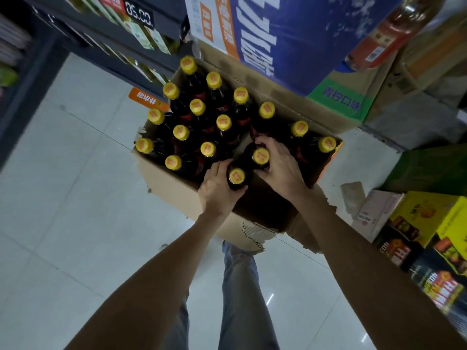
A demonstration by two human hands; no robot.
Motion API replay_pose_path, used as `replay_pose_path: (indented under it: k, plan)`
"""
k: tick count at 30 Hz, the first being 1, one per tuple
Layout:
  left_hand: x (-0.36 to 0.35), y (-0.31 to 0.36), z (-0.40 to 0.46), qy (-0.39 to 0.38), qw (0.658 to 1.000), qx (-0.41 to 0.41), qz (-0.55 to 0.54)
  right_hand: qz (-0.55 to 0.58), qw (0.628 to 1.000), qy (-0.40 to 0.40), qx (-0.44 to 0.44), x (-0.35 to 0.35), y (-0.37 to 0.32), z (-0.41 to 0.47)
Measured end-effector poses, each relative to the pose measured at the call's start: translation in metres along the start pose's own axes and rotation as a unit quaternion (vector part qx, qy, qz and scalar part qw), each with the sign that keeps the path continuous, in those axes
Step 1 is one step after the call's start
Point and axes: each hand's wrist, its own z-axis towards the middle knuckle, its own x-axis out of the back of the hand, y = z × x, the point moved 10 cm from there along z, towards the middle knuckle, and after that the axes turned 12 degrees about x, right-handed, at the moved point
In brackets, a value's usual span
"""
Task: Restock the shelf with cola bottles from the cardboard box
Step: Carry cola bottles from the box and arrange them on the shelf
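An open cardboard box [174, 190] stands on the tiled floor in front of me, holding several dark cola bottles with yellow caps. My left hand [217, 190] is wrapped around the neck of one cola bottle [236, 176] at the near side of the box. My right hand [280, 168] grips a second cola bottle [261, 156] just beyond it. Both held bottles are upright, their lower parts still inside the box. The other bottles [197, 107] stand in rows toward the far end.
Dark shelves [141, 34] with bottled goods run along the upper left. Stacked cartons, one blue [290, 41], rise behind the box. Yellow and black product boxes [429, 236] crowd the right. Pale floor tiles [75, 185] lie to the left; my legs are below.
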Motion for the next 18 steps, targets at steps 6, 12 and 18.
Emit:
replay_pose_path:
  k: [6,12,18]
  plan:
    - [0.077,-0.010,-0.039,-0.083,0.950,0.039,-0.298,0.145,0.976,0.160,-0.041,0.073,-0.070,-0.041]
    - [0.193,-0.046,-0.093,-0.028,0.900,0.058,-0.431,0.337,0.922,0.185,-0.038,0.101,-0.150,-0.037]
    - [0.278,-0.142,-0.146,0.078,0.832,0.136,-0.533,0.340,0.937,0.079,-0.002,0.047,-0.270,0.000]
